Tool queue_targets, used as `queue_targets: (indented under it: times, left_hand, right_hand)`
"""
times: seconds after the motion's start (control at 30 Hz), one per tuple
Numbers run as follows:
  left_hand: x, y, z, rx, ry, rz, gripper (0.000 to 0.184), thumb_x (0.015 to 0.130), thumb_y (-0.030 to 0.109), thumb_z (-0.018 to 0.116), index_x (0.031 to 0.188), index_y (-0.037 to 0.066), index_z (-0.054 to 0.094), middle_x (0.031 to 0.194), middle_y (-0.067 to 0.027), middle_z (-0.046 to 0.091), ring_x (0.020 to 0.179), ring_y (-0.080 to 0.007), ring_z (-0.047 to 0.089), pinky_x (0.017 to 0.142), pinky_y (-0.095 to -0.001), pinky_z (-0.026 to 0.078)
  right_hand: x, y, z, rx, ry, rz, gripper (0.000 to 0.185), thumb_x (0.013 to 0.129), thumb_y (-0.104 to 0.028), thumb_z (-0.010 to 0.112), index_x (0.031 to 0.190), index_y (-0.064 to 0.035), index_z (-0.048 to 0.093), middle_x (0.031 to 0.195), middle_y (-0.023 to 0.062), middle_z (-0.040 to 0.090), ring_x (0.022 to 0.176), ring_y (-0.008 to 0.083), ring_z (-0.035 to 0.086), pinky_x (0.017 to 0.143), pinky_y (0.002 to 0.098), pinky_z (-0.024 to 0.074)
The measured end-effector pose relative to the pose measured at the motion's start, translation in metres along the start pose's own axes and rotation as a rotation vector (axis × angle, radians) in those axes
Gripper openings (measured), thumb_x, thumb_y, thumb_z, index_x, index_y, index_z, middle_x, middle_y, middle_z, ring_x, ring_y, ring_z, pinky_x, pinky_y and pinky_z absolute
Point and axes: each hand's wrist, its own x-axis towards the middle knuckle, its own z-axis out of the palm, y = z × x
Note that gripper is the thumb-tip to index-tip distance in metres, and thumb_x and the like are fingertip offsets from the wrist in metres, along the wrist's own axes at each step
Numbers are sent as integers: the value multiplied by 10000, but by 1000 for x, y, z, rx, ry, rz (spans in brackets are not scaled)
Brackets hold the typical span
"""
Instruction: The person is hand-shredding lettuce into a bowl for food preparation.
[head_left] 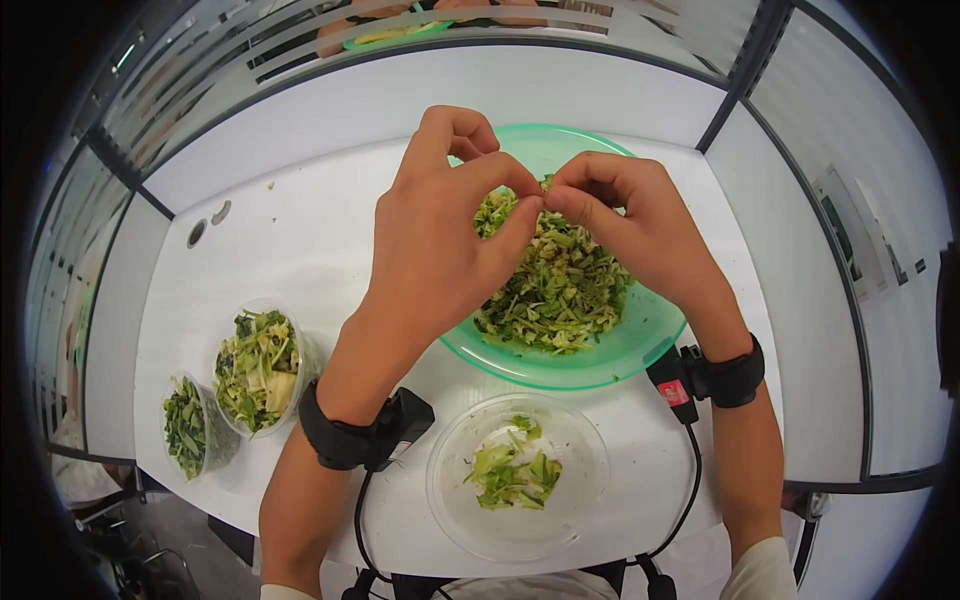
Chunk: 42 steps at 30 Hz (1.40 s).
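Note:
A heap of chopped green leaves (560,290) lies in a wide green plastic tray (650,335). Above the heap, my left hand (450,215) pinches with thumb and index finger, its tips meeting those of my right hand (630,215), which is also pinched. Whatever is between the fingertips is too small to name. Nearer to me stands a clear round bowl (450,500) with a few pale green leaf pieces (515,475) in it.
Two clear tubs of greens stand at the left, a larger one (258,375) and a smaller one (190,430). Low white partitions (450,95) border the white table (300,240). Cables (690,490) run from both wrist straps towards the front edge.

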Motion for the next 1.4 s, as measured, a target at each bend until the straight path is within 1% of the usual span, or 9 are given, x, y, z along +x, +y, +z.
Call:
queue_targets:
  times: [0.07,0.1,0.23,0.5,0.6,0.97,1.2,1.3,1.4]
  left_hand:
    - [-1,-1,-1,-8,-21,-30,132,826,109,808,930,51,751,1135,-83,532,1061,-250,598,804,-362,516]
    - [-1,-1,-1,1,-36,-41,129,835,112,802,931,44,747,1146,-79,519,1072,-248,583,812,-369,516]
    - [-2,-4,0,-5,-74,-91,144,854,126,795,960,44,743,1155,-68,511,1078,-231,570,842,-358,503]
    - [3,-4,-8,-235,-158,-271,119,916,121,742,1006,47,719,1148,-41,486,1073,-166,533,877,-317,471]
    - [4,-5,-7,-377,-197,-373,147,937,200,670,1001,71,696,1192,-110,490,1177,-277,520,965,-407,479]
    - [1,-11,-6,-321,-269,-256,282,1051,247,527,1068,11,681,1230,-152,531,1259,-327,456,1104,-423,396]
    - [3,-13,-6,-347,-237,-290,295,1072,268,543,1088,8,679,1173,-137,535,1191,-292,487,1054,-378,416]
    - [4,-11,-7,-343,-212,-290,301,1084,295,569,1085,13,673,1144,-115,532,1127,-266,523,988,-358,444]
    - [0,-12,0,-283,-149,-212,268,1112,280,578,1047,26,633,1101,-29,512,1026,-135,555,932,-292,459]
  right_hand:
    - [-1,-3,1,-146,16,-84,193,996,-158,702,1002,35,715,774,69,645,673,155,571,654,324,472]
    - [-2,-7,3,-258,46,-167,156,978,-133,704,976,22,689,796,124,640,687,261,589,652,380,474]
    - [-2,-4,7,-500,107,-416,163,958,-138,720,933,-3,633,859,130,633,757,355,612,666,451,483]
    - [0,-5,11,-719,193,-578,179,942,-140,733,895,-18,611,826,110,567,687,311,599,590,401,478]
    - [2,-6,13,-716,226,-634,179,935,-134,741,888,-22,609,820,101,558,671,286,600,581,392,477]
    - [1,-6,15,-719,225,-674,135,916,-98,748,919,-16,640,837,95,577,681,276,612,581,381,485]
    - [4,-8,13,-691,285,-747,113,876,-82,768,929,-30,683,846,88,637,676,272,627,593,352,505]
    - [3,-9,12,-500,325,-609,89,906,-91,769,953,-30,725,855,81,681,650,240,620,590,333,495]
    - [0,-11,9,-297,224,-307,103,945,-116,756,976,-18,746,853,76,699,613,192,582,588,317,473]
